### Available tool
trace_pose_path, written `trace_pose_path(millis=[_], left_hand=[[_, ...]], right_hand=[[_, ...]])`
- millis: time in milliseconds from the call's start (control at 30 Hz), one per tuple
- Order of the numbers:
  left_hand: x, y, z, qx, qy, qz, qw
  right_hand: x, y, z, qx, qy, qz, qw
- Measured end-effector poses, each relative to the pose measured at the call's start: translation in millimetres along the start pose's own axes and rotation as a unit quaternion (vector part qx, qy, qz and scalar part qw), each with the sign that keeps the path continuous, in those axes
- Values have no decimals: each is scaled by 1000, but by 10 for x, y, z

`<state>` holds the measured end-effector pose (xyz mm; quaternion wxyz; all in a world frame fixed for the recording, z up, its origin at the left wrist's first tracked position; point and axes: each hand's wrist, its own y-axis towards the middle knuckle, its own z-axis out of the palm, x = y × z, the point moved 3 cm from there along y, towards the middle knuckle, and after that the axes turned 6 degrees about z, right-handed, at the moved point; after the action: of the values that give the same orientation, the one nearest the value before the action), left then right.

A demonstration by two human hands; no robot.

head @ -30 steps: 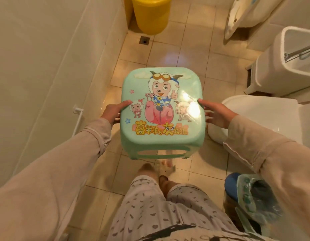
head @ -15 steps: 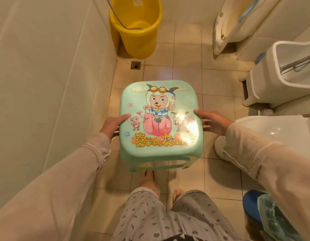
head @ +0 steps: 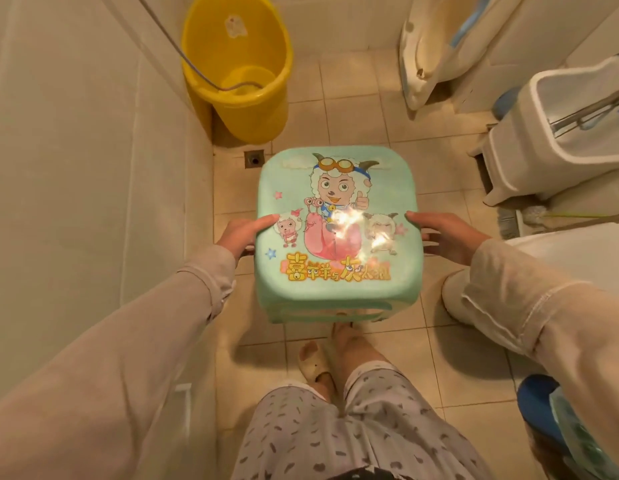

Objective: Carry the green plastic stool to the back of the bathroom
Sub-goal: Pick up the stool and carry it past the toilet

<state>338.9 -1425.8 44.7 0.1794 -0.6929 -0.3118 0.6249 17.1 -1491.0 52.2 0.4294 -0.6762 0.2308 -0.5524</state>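
The green plastic stool (head: 336, 188) has a cartoon sheep print and orange lettering on its seat. I hold it level in the air in front of me, above the tiled floor. My left hand (head: 240, 233) grips its left side, thumb on the seat top. My right hand (head: 443, 233) grips its right side the same way. The stool's legs are mostly hidden under the seat.
A yellow bucket (head: 238, 95) stands in the far left corner beside a floor drain (head: 254, 158). A white toilet tank (head: 543, 157) and bowl (head: 550, 258) sit on the right. A white tub (head: 429, 50) leans on the back wall. A blue bin (head: 540, 407) is lower right.
I have stepped forward with the stool; the yellow bucket and back wall have come further into view, and the stool appears lower in the frame.
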Motion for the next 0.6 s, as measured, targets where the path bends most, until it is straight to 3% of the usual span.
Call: trace_pose_path(millis=[600], left_hand=[[-1375,1855,284,-18,2,-56,998]], right_hand=[[1732,1396,-710,8,32,23,999]])
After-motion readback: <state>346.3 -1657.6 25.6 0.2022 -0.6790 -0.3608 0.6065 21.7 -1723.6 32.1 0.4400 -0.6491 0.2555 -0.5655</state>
